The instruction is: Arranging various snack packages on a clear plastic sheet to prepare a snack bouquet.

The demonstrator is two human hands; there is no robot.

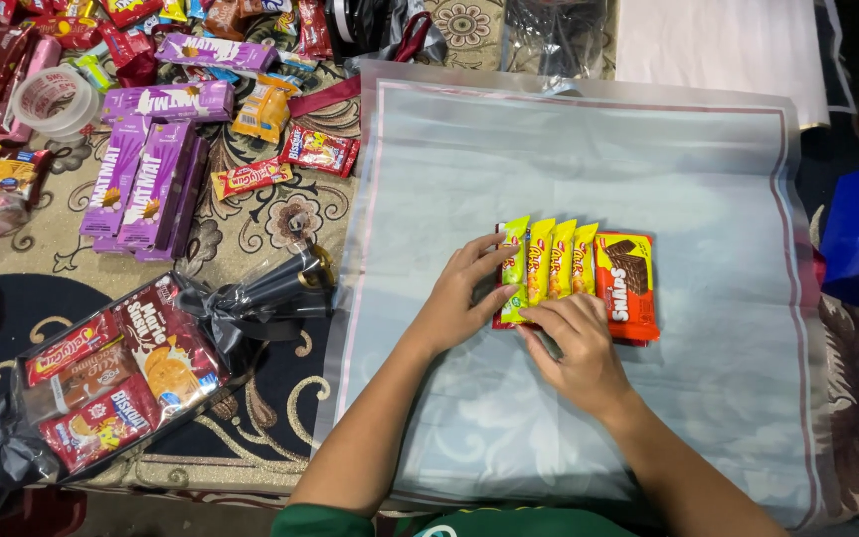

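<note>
Yellow snack bars point(549, 264): four, upright in a row | left hand point(459, 298) fingers spread, touching | right hand point(574, 343) curled, pressing their lower ends

Yellow bars point(549, 267) beside orange pack point(629, 283) (purple boxes point(143, 179) far left).

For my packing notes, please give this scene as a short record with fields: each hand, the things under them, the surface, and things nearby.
left hand: fingers spread on the yellow snack bars
right hand: fingers curled at the lower ends of the bars
beside the bars: orange wafer pack, touching them on the right
surface: clear plastic sheet
nearby: purple boxes; wrapped snack bundle with dark bow
</note>
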